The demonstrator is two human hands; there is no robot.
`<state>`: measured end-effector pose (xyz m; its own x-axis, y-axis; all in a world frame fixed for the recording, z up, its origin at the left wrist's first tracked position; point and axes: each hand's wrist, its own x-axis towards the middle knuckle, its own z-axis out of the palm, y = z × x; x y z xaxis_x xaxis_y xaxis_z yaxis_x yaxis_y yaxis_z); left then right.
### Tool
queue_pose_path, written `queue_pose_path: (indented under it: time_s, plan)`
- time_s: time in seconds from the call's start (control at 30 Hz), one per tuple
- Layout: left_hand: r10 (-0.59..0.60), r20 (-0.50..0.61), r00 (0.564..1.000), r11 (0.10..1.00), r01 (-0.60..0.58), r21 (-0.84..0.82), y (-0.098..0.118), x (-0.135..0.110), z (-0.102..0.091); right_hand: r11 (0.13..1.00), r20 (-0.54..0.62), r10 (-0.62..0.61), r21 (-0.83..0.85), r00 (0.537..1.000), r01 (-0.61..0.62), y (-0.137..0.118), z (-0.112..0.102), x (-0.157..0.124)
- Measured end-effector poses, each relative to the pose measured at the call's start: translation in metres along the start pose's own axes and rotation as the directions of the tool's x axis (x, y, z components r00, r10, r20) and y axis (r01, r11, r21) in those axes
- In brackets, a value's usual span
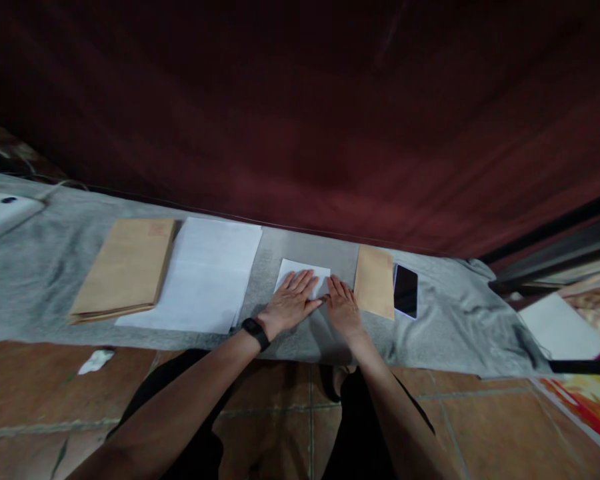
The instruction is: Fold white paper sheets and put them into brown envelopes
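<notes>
A small white piece of paper, seemingly folded, lies on the grey cloth in front of me. My left hand rests flat on it with the fingers stretched out and covers much of its lower part. At the paper's right edge, my right hand lies palm down, fingers extended. The two hands nearly meet at the thumbs. Just right of my right hand is a single brown envelope. To the left of my left hand lie larger white paper sheets, creased across the middle.
A stack of brown envelopes overlaps the sheets' left side. A phone lies beside the single envelope. At far left is a white device with a cable. Grey cloth covers the narrow surface; a dark red panel rises behind it.
</notes>
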<state>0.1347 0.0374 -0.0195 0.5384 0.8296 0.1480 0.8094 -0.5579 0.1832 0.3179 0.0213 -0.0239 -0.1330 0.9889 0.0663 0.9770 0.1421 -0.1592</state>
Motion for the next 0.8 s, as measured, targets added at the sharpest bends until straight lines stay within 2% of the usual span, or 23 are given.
queue_pose_path:
  time_s: [0.2,0.33,0.47,0.63,0.8]
  plan:
    - [-0.121,-0.009,0.993,0.992,0.121,0.025,-0.015,0.004,0.003,0.999,-0.012,0.022,0.033,1.000,-0.022,0.000,0.000,0.000]
    - [-0.191,-0.015,0.981,0.980,0.192,0.051,-0.021,0.005,0.002,0.998,-0.061,0.014,0.064,0.998,-0.010,-0.001,-0.002,0.001]
    - [-0.195,-0.014,0.981,0.978,0.195,0.070,-0.022,0.006,0.002,0.991,-0.092,-0.033,0.128,0.995,0.045,-0.016,-0.008,0.006]
    - [-0.176,0.013,0.984,0.979,0.173,0.108,-0.024,0.005,0.000,0.968,-0.052,-0.166,0.184,0.985,0.173,-0.046,-0.005,0.012]
    - [-0.172,0.041,0.984,0.978,0.166,0.127,-0.024,0.005,-0.002,0.977,-0.016,-0.125,0.174,0.992,0.126,-0.054,0.003,0.020]
